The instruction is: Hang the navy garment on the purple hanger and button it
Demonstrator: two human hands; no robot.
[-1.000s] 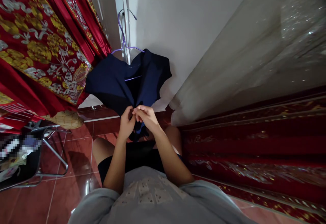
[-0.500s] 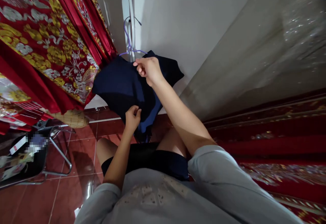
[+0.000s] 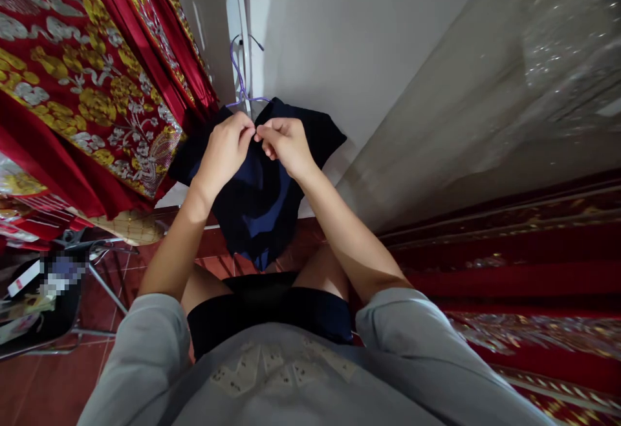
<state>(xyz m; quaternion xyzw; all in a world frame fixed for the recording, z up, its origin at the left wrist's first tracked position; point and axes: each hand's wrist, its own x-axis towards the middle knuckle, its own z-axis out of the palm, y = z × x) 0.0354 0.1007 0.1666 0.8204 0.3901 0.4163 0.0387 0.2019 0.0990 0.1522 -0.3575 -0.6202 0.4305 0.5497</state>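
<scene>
A dark navy shirt (image 3: 257, 200) hangs on a thin purple hanger (image 3: 241, 83) in front of me. My left hand (image 3: 228, 148) is raised before the shirt's neckline, its thumb and forefinger pinched. Opposite it, my right hand (image 3: 286, 145) is pinched too, with its other fingers curled in. The fingertips of both hands nearly meet just below the hanger. Whatever lies between them is too small or hidden to make out.
Red cloth with gold and silver patterns (image 3: 97, 90) hangs at the left. A black folding chair (image 3: 53, 322) with things on it stands lower left on red floor tiles (image 3: 53, 374). Clear plastic sheeting (image 3: 485, 103) covers the right side, above more red decorated cloth (image 3: 485, 284).
My left hand has risen from low on the shirt to meet my right hand near the neckline. The right hand has stayed almost where it was, still pinched.
</scene>
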